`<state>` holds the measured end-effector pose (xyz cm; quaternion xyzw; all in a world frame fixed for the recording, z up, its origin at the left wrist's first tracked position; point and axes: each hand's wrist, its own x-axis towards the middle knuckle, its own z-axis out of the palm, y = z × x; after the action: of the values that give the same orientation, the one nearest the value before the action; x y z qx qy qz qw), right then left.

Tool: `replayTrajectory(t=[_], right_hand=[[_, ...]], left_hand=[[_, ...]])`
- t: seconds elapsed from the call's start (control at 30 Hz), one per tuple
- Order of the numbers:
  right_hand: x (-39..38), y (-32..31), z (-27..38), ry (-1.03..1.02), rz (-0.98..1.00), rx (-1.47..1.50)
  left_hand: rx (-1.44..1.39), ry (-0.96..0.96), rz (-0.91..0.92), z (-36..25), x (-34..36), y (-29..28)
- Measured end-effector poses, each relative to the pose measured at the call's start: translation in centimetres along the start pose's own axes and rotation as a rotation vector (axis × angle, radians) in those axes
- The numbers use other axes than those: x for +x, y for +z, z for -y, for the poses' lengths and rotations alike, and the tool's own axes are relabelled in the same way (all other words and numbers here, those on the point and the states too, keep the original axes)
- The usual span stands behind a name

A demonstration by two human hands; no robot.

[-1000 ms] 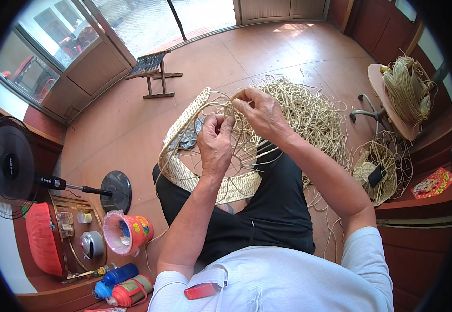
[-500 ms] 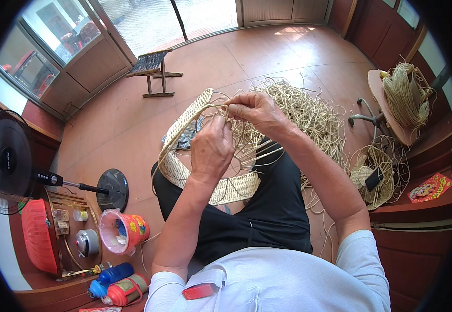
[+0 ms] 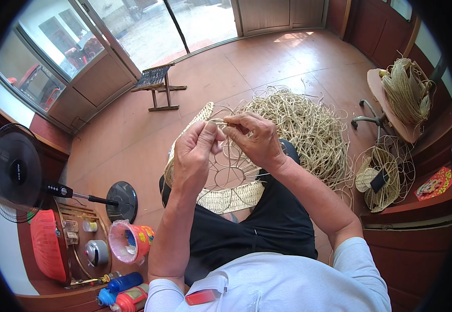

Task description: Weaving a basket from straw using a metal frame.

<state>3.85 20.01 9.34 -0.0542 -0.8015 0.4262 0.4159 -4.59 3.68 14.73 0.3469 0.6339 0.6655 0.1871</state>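
Two bare hands meet over a round wire frame partly wrapped in pale woven straw [image 3: 221,177], which rests tilted on the seated person's lap in black trousers. The left hand [image 3: 194,153] pinches a thin straw strand [image 3: 216,122] at the frame's upper rim, fingers closed on it; just right of it, the right hand [image 3: 255,136] has its grip closed on the same strand.

Judged from this, the strand could slip or snap if pulled too hard against the wire, and the tilted frame could slide off the lap, since neither hand braces it. Loose strands could also snag in the large tangled heap of pale straw cord [image 3: 309,130] lying just right of the frame.

Far left of the frame stand a black electric fan [image 3: 13,174], a red plastic basket [image 3: 47,252] and a pink-rimmed plastic bucket [image 3: 127,242]. Beyond the frame, a small wooden stool [image 3: 156,86] sits on the reddish tiled floor [image 3: 132,140] before glass doors. Right of the frame, a second, smaller woven frame [image 3: 382,177] leans by dark wooden cabinets, and a chair holds a straw bundle [image 3: 405,93].
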Motion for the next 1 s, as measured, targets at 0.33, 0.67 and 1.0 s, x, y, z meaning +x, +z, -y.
replayTrajectory(t=[0.33, 0.67, 1.0], right_hand=[[0.4, 0.9, -1.8, -0.062, -0.131, -0.067], [0.4, 2.3, -1.7, 0.158, -0.101, 0.134], [0.6, 2.0, -2.3, 0.100, -0.182, 0.043]], left_hand=[[-0.139, -0.028, -0.176, -2.7, -9.2, -9.4], [0.116, -0.140, -0.728, -3.9, -22.0, -30.2], [1.191, -0.116, -0.777, -3.5, -26.4, -35.2]])
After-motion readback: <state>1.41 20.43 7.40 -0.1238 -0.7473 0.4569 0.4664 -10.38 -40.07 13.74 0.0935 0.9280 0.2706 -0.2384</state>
